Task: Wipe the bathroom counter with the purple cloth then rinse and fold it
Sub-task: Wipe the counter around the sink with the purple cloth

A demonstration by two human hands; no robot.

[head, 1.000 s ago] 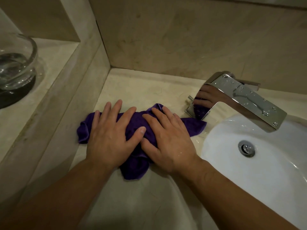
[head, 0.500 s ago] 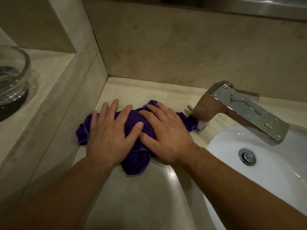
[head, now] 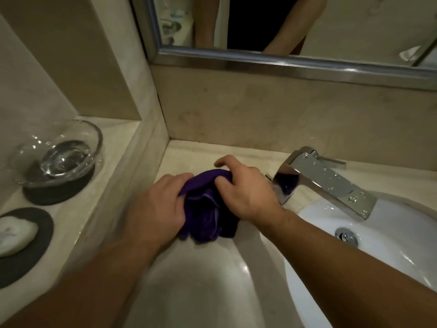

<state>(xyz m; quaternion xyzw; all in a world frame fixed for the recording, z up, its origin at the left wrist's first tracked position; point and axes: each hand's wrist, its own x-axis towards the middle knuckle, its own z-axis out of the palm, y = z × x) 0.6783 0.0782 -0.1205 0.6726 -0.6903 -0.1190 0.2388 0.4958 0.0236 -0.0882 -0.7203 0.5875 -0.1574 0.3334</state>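
Head view: purple cloth (head: 208, 207) bunched into a thick wad between your two hands, resting on the beige stone tabletop (head: 198, 287) in the corner left of the basin. Your left hand (head: 158, 209) curls around the cloth's left side, fingers closed over the upper edge and palm pressed against the folds. Your right hand (head: 246, 192) grips the cloth's upper right part, thumb and bent fingers pinching the fabric, with the index finger raised free above it. The lower end of the cloth hangs out below both hands and touches the tabletop. Just right of your right hand stands the chrome faucet (head: 331, 183), its flat spout, dotted with water drops, reaching over the white sink (head: 390, 240); the cloth's purple shows reflected in the faucet's base. On the raised ledge (head: 118, 147) to the left sit a clear glass dish (head: 63, 155) on a dark coaster and, nearer you, a pale soap bar (head: 14, 235) on a second dark coaster (head: 30, 261). A metal-framed mirror (head: 283, 60) runs along the wall above the backsplash.
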